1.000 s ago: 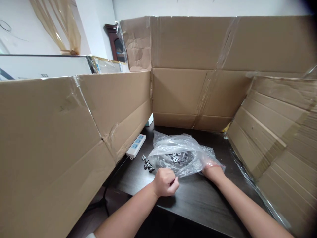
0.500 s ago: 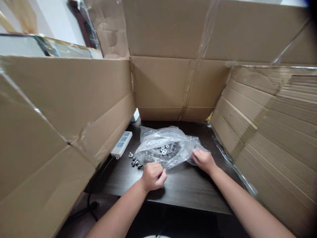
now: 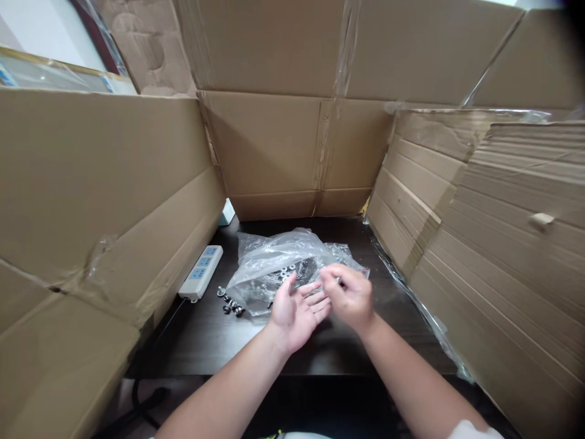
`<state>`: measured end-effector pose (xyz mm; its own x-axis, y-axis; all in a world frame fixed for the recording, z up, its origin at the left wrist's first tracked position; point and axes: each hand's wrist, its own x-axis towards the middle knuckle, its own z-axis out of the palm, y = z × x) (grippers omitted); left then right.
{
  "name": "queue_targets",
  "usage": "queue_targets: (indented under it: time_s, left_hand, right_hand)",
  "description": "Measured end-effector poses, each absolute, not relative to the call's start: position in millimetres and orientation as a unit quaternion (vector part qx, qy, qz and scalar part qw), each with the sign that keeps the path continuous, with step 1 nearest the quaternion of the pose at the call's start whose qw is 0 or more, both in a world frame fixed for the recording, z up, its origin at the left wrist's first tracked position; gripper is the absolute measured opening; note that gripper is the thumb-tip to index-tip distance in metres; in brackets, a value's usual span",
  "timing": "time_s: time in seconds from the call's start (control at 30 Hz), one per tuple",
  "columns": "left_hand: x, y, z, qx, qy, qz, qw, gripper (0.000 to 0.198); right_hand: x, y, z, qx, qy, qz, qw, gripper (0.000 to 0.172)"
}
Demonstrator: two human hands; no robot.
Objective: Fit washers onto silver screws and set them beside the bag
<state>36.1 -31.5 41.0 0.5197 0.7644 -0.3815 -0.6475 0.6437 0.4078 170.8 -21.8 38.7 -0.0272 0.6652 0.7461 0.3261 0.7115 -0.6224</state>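
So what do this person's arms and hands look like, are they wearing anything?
Both forearms are bare, with no gloves, rings or watch visible on the left hand or the right hand. A white sleeve edge shows at the right upper arm, at the bottom of the picture.

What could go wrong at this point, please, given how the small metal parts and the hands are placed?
The loose grey metal screws lie bare on the dark wooden table and might roll off. The open left hand is flat, so any part dropped from the right hand could bounce away from the clear plastic bag.
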Motion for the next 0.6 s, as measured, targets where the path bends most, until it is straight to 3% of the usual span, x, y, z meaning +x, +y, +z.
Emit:
queue_targets:
  time_s: [0.13,0.2,0.33,0.6]
  left_hand:
    - [35.6,-31.9,45.3,0.041,0.262,0.427,0.865,0.044]
    - [32.0,-33.5,44.9,0.016,0.280,0.448,0.849,0.035]
    - [26.5,-33.9,47.8,-0.010,0.266,0.474,0.839,0.023]
    - [24.9,-27.0,37.9,-0.025,0.274,0.505,0.818,0.018]
  right_hand:
    - [156.2,-23.5,38.5,-0.254,-0.876,0.042,0.407,0.017]
    - [155.0,-22.9,35.2,-0.246,-0.898,0.025,0.364,0.016]
    - [153.6,-23.8,33.7,-0.231,-0.900,0.000,0.371,0.014]
    - [146.5,-18.0,27.7,-0.225,-0.887,-0.009,0.403,0.015]
